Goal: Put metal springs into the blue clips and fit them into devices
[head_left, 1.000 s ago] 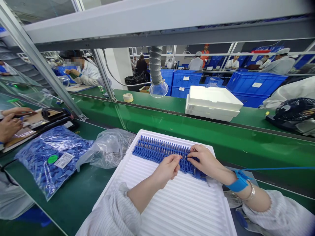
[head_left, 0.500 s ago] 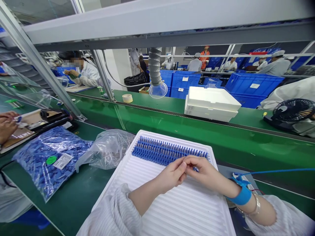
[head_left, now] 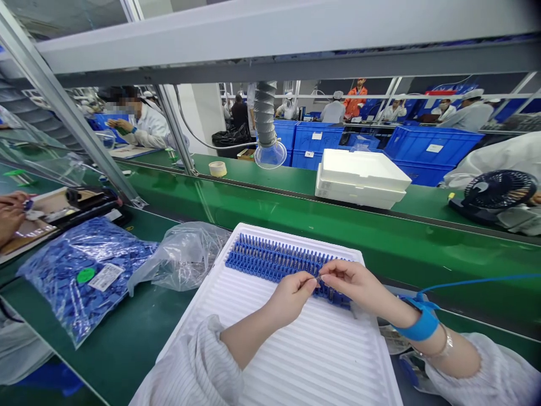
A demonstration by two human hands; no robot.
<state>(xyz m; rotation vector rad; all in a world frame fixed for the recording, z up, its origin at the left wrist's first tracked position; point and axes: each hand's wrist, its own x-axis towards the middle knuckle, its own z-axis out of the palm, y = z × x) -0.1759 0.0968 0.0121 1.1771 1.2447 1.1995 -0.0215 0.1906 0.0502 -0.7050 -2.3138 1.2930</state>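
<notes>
A white ribbed foam tray (head_left: 321, 355) lies before me. Close-packed rows of small blue plastic parts (head_left: 266, 262), with thin metal pieces among them, stand along its far side. Over the right end of these rows, my left hand (head_left: 289, 296) and my right hand (head_left: 353, 282) meet fingertip to fingertip. Both are closed in a pinch on a tiny metal piece (head_left: 319, 278), too small to name exactly. Below the right hand, more blue parts show, partly covered by its fingers. A blue wrist strap (head_left: 418, 327) with a cord circles my right wrist.
Left of the tray lie a clear bag of blue parts (head_left: 80, 282) and a crumpled clear bag (head_left: 181, 256). Ahead are a tape roll (head_left: 217, 168), a fume duct (head_left: 266, 115), stacked foam trays (head_left: 361, 177) and a black fan (head_left: 499, 192). A co-worker's hands (head_left: 12, 217) are at far left.
My fingertips have drawn slightly apart, so the tiny metal piece between them now shows. My right hand has shifted a little, uncovering more blue parts at the right end of the rows.
</notes>
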